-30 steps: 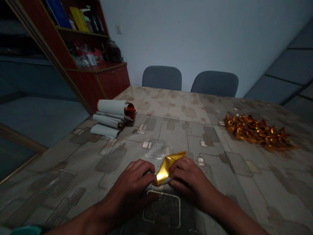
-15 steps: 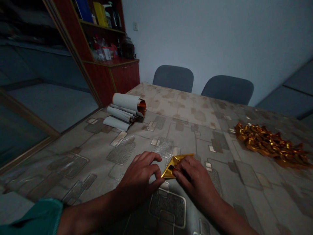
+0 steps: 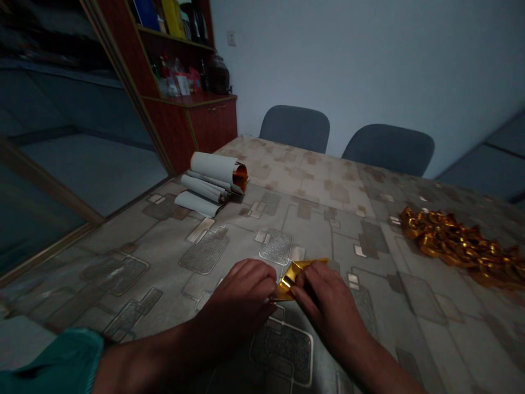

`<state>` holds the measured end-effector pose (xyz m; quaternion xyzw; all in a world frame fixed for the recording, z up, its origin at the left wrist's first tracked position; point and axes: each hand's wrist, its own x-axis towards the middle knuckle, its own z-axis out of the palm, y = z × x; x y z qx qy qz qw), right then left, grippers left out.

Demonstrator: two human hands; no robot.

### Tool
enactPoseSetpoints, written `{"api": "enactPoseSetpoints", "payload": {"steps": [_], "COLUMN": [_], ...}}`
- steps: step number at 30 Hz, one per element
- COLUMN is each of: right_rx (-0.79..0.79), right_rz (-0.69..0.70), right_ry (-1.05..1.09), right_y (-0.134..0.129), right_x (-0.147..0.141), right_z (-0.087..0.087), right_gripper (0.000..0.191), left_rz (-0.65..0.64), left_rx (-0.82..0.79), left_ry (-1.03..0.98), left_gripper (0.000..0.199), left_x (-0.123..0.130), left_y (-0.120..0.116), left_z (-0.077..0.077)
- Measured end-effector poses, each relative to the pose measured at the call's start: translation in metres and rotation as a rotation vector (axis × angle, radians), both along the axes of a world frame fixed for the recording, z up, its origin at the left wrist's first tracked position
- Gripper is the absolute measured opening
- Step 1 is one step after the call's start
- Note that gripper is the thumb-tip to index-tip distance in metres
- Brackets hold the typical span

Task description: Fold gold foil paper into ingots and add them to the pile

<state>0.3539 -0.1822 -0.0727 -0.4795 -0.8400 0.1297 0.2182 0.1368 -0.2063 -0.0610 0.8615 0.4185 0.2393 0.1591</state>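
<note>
Well, far left first: a dark red wooden cabinet (image 3: 211, 128) with crowded shelves, most of the contents too dim to sort out beyond a dark jar (image 3: 219, 75). Just in front of it, on a table covered in patterned grey-beige oilcloth (image 3: 164, 241), a loose stack of rolled sheets (image 3: 209, 183), white on the outside and coppery on the inside (the open end of the top roll gives that away). Next, the left hand (image 3: 240, 306), a teal sleeve (image 3: 53, 358) at the wrist, curled and mostly closed, fingertips against the left end of the foil; firm grip or light press, impossible to tell from this view. Beyond it, against the far wall side of the table, a grey upholstered chair (image 3: 294, 128). Then a small folded piece of gold foil (image 3: 297, 276), low over the oilcloth between both hands and partly hidden by them. Right after it, the right hand (image 3: 332, 314), fingers bent over the fold, nearly closed, apparently pinching it, thumb out of sight. Probably very light and thin, stiff only along its creases, slick on the gold face, easily dented: safest held by a creased edge, between finger pads. Farther right, a second chair (image 3: 389, 148), and at the far right a heap of folded gold pieces (image 3: 455, 246), well apart from both hands.
</note>
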Motion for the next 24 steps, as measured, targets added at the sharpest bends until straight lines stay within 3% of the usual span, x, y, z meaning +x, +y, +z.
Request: {"api": "enactPoseSetpoints", "payload": {"steps": [2,5,8,16,24], "right_rx": [0.017,0.040,0.045,0.003,0.071], "right_rz": [0.003,0.012,0.007,0.000,0.001], "right_ry": [-0.012,-0.022,-0.031,-0.051,-0.030], "right_y": [0.000,0.000,-0.001,0.000,0.001], "right_x": [0.000,0.000,-0.001,-0.002,-0.004], "right_z": [-0.001,-0.001,0.000,-0.001,-0.003], "right_gripper": [0.017,0.019,0.020,0.019,0.021], "left_rz": [-0.133,-0.225,-0.221,-0.199,-0.115], "left_rx": [0.087,0.195,0.206,0.229,0.303], "left_ry": [0.044,0.132,0.200,0.218,0.261], "left_gripper": [0.022,0.038,0.047,0.049,0.044], "left_x": [-0.001,-0.004,-0.008,-0.009,-0.008], "left_y": [-0.008,-0.020,-0.027,-0.029,-0.032], "left_z": [0.000,-0.003,-0.005,-0.008,-0.003]}}
